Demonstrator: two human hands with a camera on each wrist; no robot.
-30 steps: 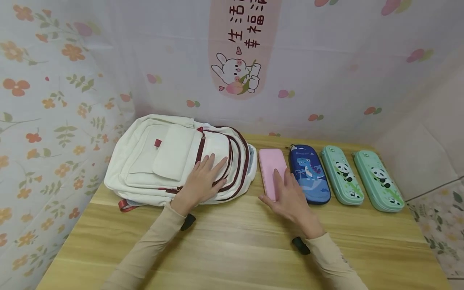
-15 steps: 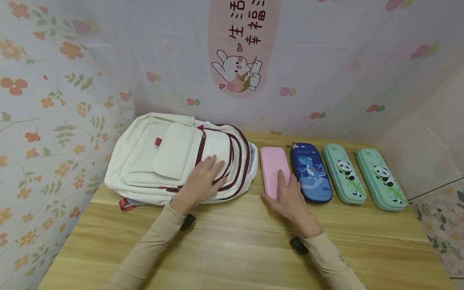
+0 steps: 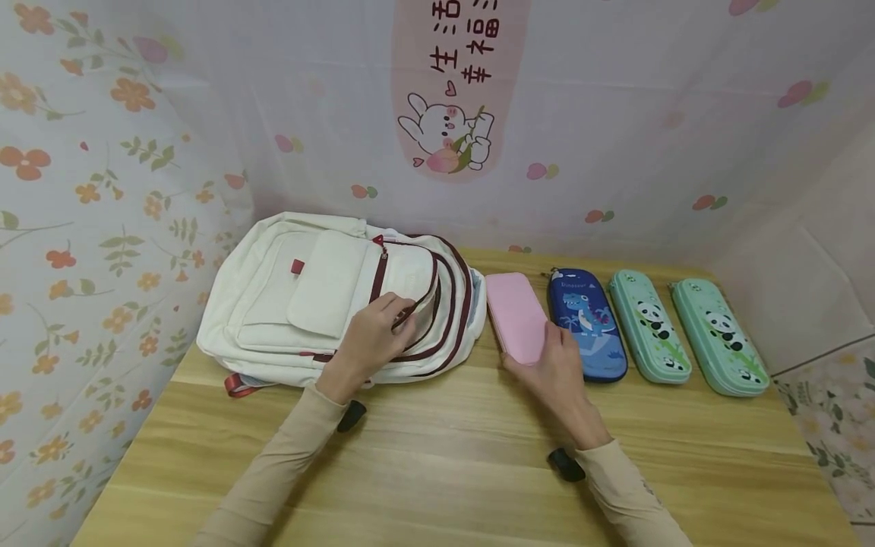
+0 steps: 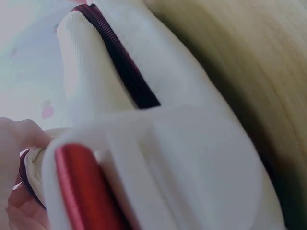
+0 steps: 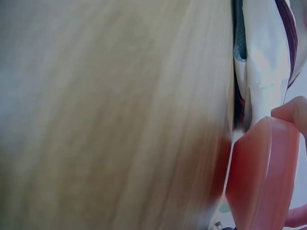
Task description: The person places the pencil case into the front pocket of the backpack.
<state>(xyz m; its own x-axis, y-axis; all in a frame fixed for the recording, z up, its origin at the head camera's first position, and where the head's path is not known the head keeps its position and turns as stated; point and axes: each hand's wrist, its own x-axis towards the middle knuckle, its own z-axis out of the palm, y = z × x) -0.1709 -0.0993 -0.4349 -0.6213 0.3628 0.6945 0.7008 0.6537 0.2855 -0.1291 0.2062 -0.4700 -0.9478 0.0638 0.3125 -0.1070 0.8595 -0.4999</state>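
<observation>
One pink case: long axis front to back, far end angled slightly leftward, between white backpack and blue case, near end gripped in the right hand. White backpack (lying lengthwise across the worktop): zipped pocket edge pinched by the left hand; broad stretch of worktop in front.

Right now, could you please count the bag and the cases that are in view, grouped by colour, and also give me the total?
White bag: 1
Pink case: 1
Blue case: 1
Green cases: 2
Total: 5
</observation>
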